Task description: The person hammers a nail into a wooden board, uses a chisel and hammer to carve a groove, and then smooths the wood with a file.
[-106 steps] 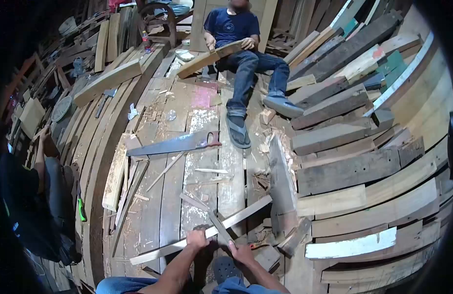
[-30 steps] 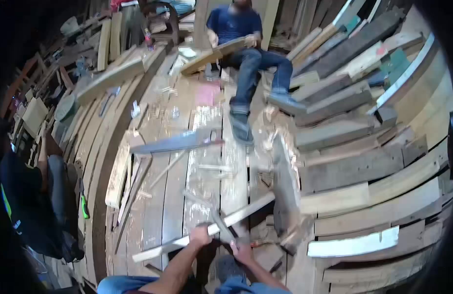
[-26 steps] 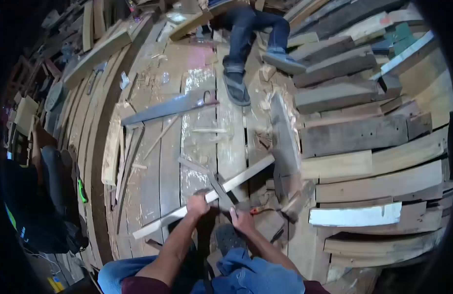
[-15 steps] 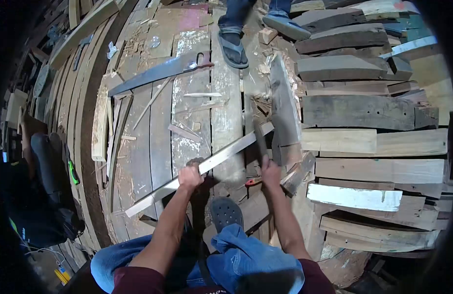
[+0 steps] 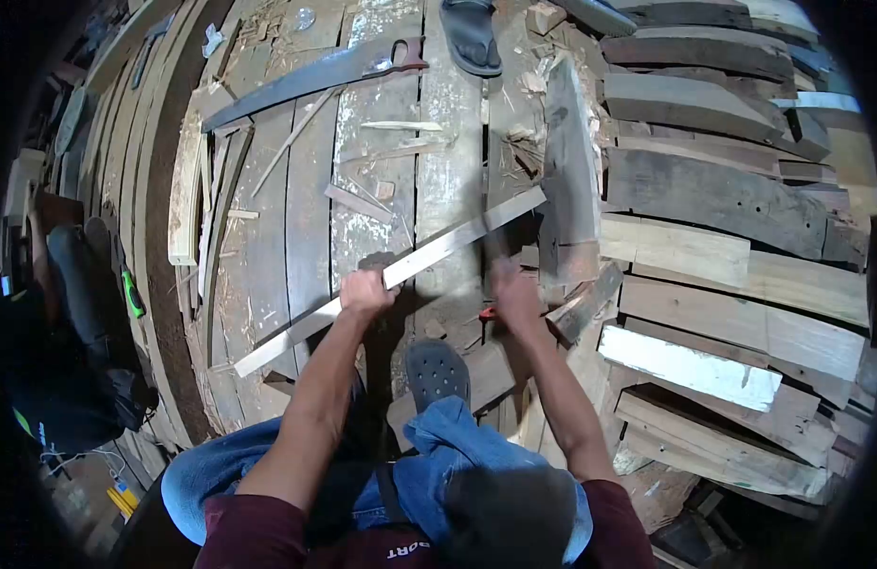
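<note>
My left hand (image 5: 365, 291) is wrapped round a pale squared wooden strip (image 5: 438, 248), which slants up to the right across the boards. Near the strip's far end my right hand (image 5: 516, 296), smeared by motion, is closed on a long, dark knife (image 5: 493, 242). Its blurred blade overlaps the strip in this view. Beyond that end a grey plank (image 5: 569, 161) stands on its edge. Close by my right hand lies a small thing with a red part (image 5: 489, 313). My foot in a dark clog (image 5: 437, 372) rests below the strip.
A handsaw (image 5: 310, 83) lies on the plank floor (image 5: 443, 194) among offcuts and shavings. Another person's sandalled foot (image 5: 472, 40) is at the top. Rows of timber pieces (image 5: 704, 194) fill the right side. A green-handled tool (image 5: 132, 296) lies at the left.
The blurred knife has shifted slightly along the strip's far part, and my right hand has risen a little. The strip's far end is higher. My view has shifted, while my left hand keeps its hold.
</note>
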Tool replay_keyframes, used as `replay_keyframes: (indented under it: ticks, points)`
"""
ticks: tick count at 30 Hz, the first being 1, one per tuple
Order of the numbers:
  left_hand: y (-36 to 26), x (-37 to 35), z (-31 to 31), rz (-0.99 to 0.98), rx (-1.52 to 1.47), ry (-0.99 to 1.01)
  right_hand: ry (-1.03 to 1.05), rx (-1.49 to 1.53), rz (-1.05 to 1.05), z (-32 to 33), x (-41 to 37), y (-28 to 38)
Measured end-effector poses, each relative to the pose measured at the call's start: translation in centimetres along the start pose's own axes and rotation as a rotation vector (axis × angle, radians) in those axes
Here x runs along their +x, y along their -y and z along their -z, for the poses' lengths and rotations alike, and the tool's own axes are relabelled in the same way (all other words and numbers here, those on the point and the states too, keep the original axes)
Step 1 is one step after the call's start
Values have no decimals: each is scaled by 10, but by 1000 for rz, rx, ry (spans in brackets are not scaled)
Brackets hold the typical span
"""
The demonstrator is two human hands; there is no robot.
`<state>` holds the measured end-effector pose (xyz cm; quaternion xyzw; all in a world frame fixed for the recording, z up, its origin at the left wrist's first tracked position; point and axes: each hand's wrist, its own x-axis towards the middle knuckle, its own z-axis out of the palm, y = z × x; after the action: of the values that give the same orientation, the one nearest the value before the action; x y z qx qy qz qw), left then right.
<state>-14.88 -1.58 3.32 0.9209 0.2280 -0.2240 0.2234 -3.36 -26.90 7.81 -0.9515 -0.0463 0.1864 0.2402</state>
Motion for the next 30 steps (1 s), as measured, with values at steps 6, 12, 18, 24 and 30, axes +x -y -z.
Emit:
replay_keyframes:
  ticks: [6, 12, 18, 24, 30]
  points:
    - [4, 7, 7, 5, 8, 0, 34, -26, -154, 0, 15, -16]
    - [1, 9, 14, -13, 10, 0, 302, -273, 174, -11, -38, 19]
    - [0, 8, 17, 23, 26, 79, 273, -124, -86, 31, -24, 33]
    - [0, 9, 20, -14, 21, 48, 118, -145, -68, 5, 10, -29]
    - [-2, 6, 18, 8, 14, 4, 234, -363, 220, 2, -33, 8]
